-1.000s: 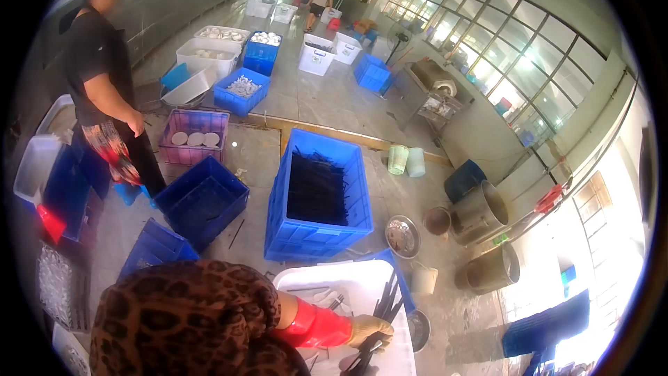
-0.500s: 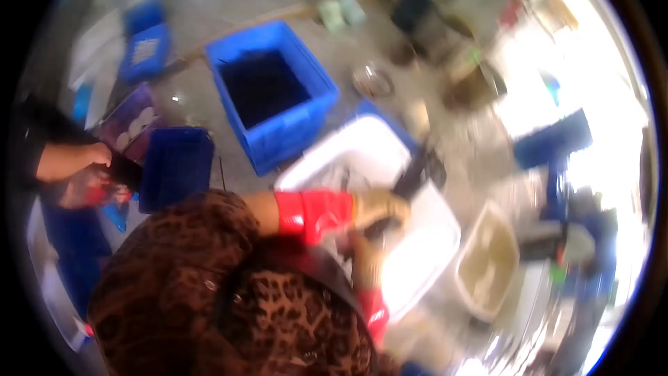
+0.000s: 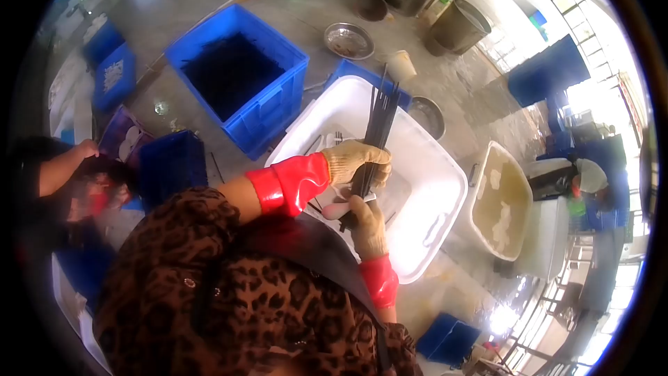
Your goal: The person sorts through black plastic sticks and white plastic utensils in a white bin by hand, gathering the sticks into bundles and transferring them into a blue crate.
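Over a white tub (image 3: 435,191), two gloved hands grip a bundle of black sticks (image 3: 380,122).
The left hand (image 3: 358,162) is wrapped around the bundle's middle, the right hand (image 3: 367,226) around its lower end; the upper tips fan out. Beside the tub stands a blue bin (image 3: 268,115) of dark sticks (image 3: 233,73).

Single head-worn wide-angle view, close above, forward and down over left hand (image 3: 356,161), right hand (image 3: 369,230) and floor (image 3: 456,97) beyond.
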### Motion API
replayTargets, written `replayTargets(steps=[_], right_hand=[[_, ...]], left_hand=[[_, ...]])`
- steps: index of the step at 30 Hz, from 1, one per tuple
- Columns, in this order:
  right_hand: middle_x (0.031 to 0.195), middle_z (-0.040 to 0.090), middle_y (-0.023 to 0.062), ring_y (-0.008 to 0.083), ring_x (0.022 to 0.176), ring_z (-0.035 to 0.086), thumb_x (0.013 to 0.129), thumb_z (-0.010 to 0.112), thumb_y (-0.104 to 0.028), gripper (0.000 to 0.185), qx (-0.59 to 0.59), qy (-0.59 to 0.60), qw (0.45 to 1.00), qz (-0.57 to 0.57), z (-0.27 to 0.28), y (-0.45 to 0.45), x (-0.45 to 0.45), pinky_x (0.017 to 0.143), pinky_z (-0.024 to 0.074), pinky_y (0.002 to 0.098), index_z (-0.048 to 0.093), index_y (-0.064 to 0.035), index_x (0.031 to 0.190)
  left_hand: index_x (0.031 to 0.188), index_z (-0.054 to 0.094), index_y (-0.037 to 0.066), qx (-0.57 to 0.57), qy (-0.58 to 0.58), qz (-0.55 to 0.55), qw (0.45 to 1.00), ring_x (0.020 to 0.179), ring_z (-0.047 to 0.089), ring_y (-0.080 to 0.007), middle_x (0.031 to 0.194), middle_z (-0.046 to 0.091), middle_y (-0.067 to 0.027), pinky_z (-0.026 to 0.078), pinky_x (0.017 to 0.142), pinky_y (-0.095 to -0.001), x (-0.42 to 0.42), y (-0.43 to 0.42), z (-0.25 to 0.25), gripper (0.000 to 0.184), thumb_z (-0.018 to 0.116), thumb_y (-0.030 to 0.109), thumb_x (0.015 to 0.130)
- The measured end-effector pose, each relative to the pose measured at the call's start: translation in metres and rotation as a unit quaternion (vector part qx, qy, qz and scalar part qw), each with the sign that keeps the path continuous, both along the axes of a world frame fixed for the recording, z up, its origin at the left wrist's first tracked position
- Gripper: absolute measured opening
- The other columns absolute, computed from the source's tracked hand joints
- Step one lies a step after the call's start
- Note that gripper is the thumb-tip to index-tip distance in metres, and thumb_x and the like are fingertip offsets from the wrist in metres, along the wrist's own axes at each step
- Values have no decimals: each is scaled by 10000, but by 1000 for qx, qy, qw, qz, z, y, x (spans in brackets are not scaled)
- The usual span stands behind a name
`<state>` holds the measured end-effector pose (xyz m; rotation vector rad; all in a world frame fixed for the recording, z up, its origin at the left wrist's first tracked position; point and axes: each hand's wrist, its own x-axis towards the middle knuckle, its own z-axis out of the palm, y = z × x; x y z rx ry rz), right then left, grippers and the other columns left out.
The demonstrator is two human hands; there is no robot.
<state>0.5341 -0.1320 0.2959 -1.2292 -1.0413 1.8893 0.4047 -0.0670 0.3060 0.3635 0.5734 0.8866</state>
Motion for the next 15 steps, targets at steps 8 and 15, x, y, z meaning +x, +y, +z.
replayTargets(steps=[8, 15], right_hand=[[1078, 477, 113, 181, 920, 488, 786, 573, -300, 556, 128, -46, 973, -185, -8, 37, 32, 781, 428, 298, 384, 16, 1202], [1199, 421, 163, 193, 1046, 444, 809, 556, -238, 536, 193, 5, 978, -76, 11, 83, 5, 865, 374, 281, 356, 49, 1215]], left_hand=[[804, 525, 12, 105, 83, 168, 976, 657, 535, -194, 725, 536, -88, 451, 650, -310, -28, 35, -15, 120, 585, 91, 737], [794, 556, 25, 136, 149, 223, 954, 669, 533, -156, 725, 558, -62, 442, 636, -272, -45, 54, 16, 147, 613, 142, 726]])
